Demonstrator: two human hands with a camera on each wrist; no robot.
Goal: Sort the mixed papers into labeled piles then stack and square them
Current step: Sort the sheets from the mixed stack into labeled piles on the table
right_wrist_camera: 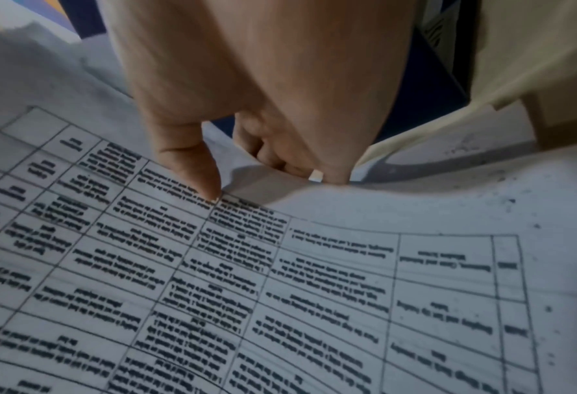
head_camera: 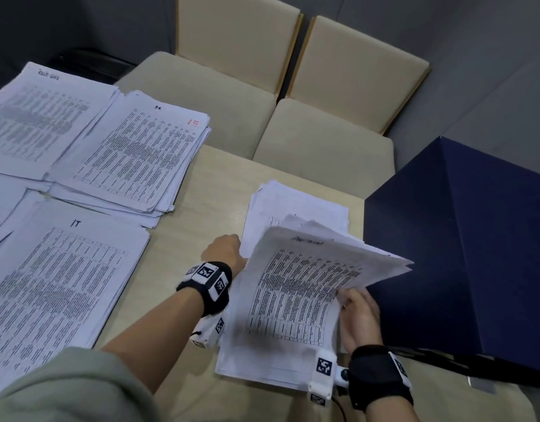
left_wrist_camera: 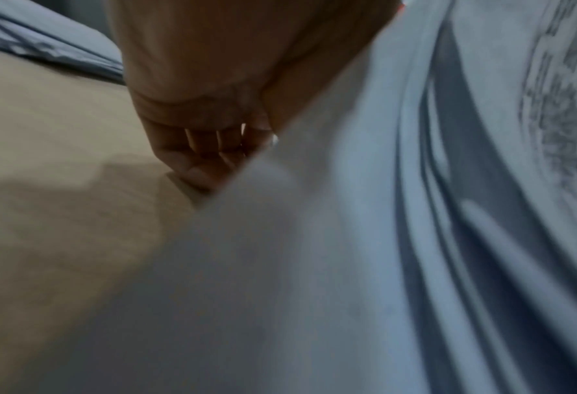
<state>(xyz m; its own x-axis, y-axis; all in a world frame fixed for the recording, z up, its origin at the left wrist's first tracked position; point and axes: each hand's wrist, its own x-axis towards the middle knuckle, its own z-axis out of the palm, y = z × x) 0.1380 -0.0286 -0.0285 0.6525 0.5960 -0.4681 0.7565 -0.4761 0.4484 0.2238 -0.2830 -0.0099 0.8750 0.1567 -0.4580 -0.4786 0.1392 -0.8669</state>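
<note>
- Papers cover the left side of the tabletop (head_camera: 201,208): a pile with a blurred handwritten heading (head_camera: 40,117) lies at the far left corner, and just right of it, overlapping, a thick fanned pile with a red "15" (head_camera: 131,159) on its top sheet.
- Nearer you on the left, the pile headed "IT" (head_camera: 55,284) reaches toward the near edge, with further sheets at the left edge, cut off by the frame.
- Your left hand (head_camera: 224,249) sits at mid-table against the left edge of the bundle of sheets (head_camera: 296,296); the left wrist view shows its fingers (left_wrist_camera: 209,160) curled, tips at the paper's edge on the wood, though whether they grip the paper you cannot tell from these frames.
- That bundle is lifted and bowed at the right side of the tabletop, its near end resting by the near edge, above a thin stack lying flat (head_camera: 293,205).
- Your right hand (head_camera: 358,318) pinches the bundle's right edge, thumb (right_wrist_camera: 192,165) on the printed table, fingers curled beneath.
- A dark blue box (head_camera: 463,254) stands at the right edge; two cream chairs (head_camera: 323,132) face the far edge.
</note>
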